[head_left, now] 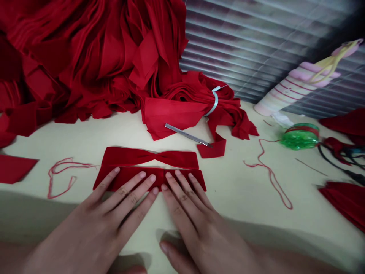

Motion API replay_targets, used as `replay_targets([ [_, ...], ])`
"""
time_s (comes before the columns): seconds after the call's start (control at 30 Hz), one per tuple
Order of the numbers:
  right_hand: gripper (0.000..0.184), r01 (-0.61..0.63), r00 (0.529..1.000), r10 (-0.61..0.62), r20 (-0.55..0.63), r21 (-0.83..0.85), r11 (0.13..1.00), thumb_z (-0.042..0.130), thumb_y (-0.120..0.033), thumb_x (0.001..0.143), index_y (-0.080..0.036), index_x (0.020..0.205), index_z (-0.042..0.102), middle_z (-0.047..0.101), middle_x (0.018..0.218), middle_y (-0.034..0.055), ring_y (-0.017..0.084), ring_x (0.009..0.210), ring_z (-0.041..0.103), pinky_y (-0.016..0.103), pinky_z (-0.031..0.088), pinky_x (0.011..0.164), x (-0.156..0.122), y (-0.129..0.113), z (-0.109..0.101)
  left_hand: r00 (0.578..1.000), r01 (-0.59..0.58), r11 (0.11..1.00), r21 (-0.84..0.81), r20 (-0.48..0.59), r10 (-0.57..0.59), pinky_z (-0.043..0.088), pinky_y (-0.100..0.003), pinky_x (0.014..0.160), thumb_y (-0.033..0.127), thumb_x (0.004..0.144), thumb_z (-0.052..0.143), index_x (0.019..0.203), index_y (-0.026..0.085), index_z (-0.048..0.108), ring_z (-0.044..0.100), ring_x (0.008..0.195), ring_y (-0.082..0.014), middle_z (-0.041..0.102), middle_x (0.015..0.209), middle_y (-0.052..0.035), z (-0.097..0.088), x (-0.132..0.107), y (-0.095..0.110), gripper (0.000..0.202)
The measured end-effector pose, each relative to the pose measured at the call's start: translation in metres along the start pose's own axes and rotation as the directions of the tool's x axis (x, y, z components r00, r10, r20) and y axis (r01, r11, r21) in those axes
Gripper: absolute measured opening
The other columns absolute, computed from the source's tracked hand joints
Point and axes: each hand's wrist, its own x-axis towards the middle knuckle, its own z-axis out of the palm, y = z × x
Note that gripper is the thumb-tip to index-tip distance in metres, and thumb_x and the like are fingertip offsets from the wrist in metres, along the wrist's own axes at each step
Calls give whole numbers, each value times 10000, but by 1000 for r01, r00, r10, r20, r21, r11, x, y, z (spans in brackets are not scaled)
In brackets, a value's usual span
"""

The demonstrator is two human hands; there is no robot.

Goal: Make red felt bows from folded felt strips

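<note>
Left hand (97, 222) and right hand (207, 230), fingers slightly spread and gripping nothing, lie across a flat dark-red velvet-like strip (160, 176) on a pale-topped table (234, 190); light, even pressure likely serves best. Just beyond: a red band (176, 159) narrowed mid-length, then heaped bright-red cloth pieces (99, 57)

Light is dim, shadows soft, edges blurred.
</note>
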Motion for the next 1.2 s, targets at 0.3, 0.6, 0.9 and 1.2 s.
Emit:
replay_targets([
  [0.3,595,3,1000,-3,-3,-6,1000,437,-378,915,52,1326,441,415,1378,277,396,1303,358,522,446,986,1,1,-1,1000,-7,1000,23,31,6,17,-419,1141,570,873,400,1467,148,230,304,1358,-287,276,1504,-120,-2,0,1,748],
  [0.6,596,-1,1000,1,-6,-8,1000,443,-379,910,66,1306,458,420,1372,276,391,1292,379,506,460,979,1,0,0,1000,2,1000,4,1,-2,11,-387,1147,588,866,408,1460,174,257,310,1358,-261,297,1500,-89,-3,2,0,740],
  [0.9,587,-2,1000,1,-24,-10,1000,430,-385,912,66,1284,485,437,1363,266,387,1283,398,504,469,971,2,2,0,1000,28,999,-18,-1,-28,19,-380,1153,592,863,415,1463,190,246,335,1351,-246,300,1496,-81,-1,2,1,742],
  [1.2,586,-8,1000,8,-4,-2,1000,437,-394,911,50,1291,488,435,1369,257,380,1285,401,498,470,973,2,2,0,999,-39,999,29,-15,39,45,-374,1156,547,863,419,1449,125,281,345,1343,-266,334,1480,-120,-2,1,-2,735],
])
